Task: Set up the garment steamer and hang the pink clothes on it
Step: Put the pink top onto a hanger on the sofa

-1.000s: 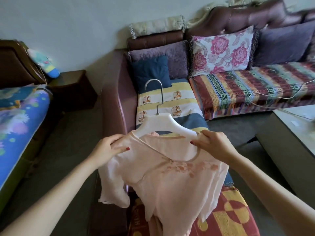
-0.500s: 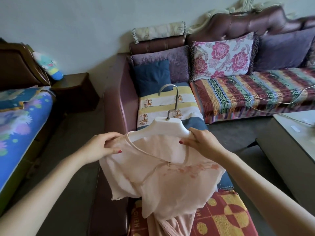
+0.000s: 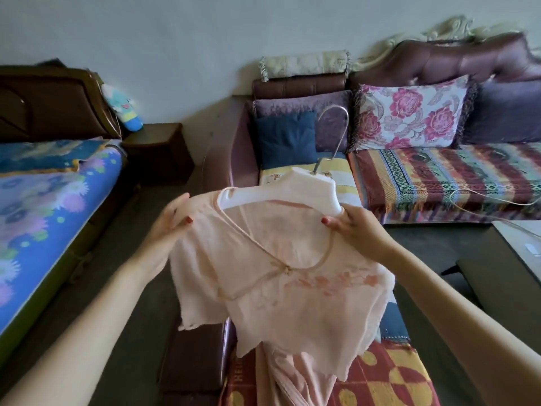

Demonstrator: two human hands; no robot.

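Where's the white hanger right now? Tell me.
In the head view, the white hanger is centre frame, held up between both hands inside the pink top's neckline, its metal hook in front of the sofa cushions.

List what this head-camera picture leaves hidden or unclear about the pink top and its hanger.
- White hanger: head view; its left arm sits under the pink top.
- Left hand: fingers behind the fabric.
- Garment steamer: not in frame.
- Second pink garment: cut by the bottom edge.
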